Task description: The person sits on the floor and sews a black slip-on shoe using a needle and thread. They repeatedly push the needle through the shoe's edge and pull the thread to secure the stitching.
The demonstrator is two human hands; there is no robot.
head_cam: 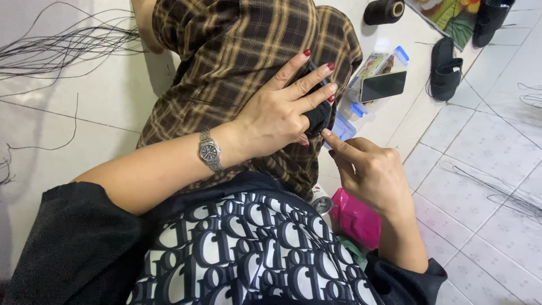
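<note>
**Inspector:** State the hands.

**Me:** My left hand (282, 110) lies flat on my plaid-trousered knee (226, 56), fingers spread and pressing down a small black cloth piece (317, 116). My right hand (370, 169), at four o'clock from it, is pinched at the fingertips against the lower edge of that cloth. Whether a needle or thread sits in the pinch, I cannot tell; it is too small to make out.

**Inspector:** How much of the cloth shows?

**Me:** Only a dark fold at three o'clock of my left fingers. The rest is under the hand.

**Inspector:** On the wrist?

**Me:** A silver watch (210, 151), at eight o'clock from the left hand.

**Inspector:** Further out?

**Me:** At two o'clock, a clear plastic box (361, 107) with blue clips, partly hidden by my knee, and a dark phone (383, 86) resting on it. Beyond that, a black sandal (446, 70), and a black thread spool (384, 11) at twelve to one o'clock. At five o'clock, a pink bag (355, 217), half covered by my right forearm. Loose black strands (62, 45) lie on the tiled floor (480, 169) at ten o'clock, cut off by the edge.
</note>
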